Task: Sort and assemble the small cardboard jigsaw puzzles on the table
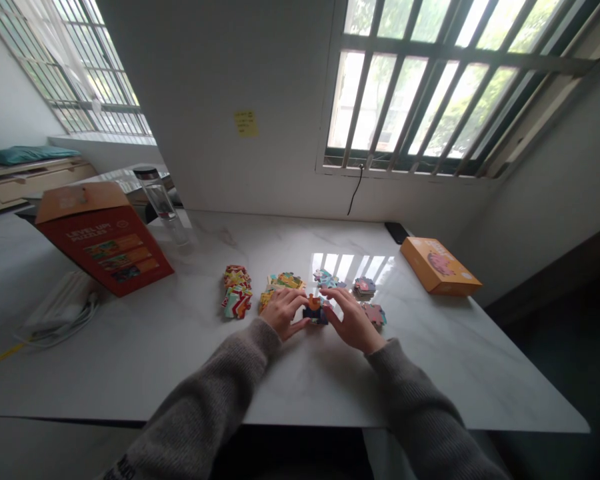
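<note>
dark-blue and orange puzzle pieces (315, 315) on white table (300, 383), between left hand (283, 312), fingers curled near left edge, and right hand (353, 323), loosely cupped; can't tell if gripping. best to steady both sides, press evenly, no forcing tbh.

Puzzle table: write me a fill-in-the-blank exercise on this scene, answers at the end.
1. The pile between the left hand and the right hand is made of puzzle ____.
2. The big red box reads "LEVEL UP! ____".
3. The sticky note on the wall is coloured ____.
4. The flat orange box lies toward the table's ____ end.

Missing words: pieces; PUZZLES; yellow; right.
</note>
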The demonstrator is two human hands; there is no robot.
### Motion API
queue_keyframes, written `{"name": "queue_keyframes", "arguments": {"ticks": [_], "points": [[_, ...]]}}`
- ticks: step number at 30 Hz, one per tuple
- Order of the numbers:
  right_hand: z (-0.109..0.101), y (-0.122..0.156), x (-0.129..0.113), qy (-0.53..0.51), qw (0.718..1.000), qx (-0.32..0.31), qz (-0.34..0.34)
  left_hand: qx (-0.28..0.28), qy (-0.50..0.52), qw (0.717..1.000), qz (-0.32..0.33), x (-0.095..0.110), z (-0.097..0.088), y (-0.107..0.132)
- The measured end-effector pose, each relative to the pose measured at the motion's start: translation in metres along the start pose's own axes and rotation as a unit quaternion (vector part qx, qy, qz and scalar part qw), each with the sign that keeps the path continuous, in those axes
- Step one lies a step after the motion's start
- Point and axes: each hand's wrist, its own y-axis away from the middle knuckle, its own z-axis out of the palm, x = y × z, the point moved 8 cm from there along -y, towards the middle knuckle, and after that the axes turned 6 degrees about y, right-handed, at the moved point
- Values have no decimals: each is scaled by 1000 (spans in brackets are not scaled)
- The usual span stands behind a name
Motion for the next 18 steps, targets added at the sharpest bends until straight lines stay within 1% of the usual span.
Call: {"name": "queue_keyframes", "arguments": {"ticks": [2,5,8,11,14,18], "points": [[-3,0,1,0,1000,6,9,22,4,1000,-12,-1,-5,0],[-2,1,0,-6,1000,-6,2,49,8,999,-20,-3,-10,2],[-2,2,-4,-41,999,12,-5,59,17,998,-3,-3,-11,3],[0,3,-12,-55,997,20,-45,73,30,997,23,0,-12,4],[0,3,-18,-33,995,9,-95,90,41,995,29,2,-15,4],[-3,1,-19,5,993,-12,-114,91,57,994,32,4,-15,5]]}}
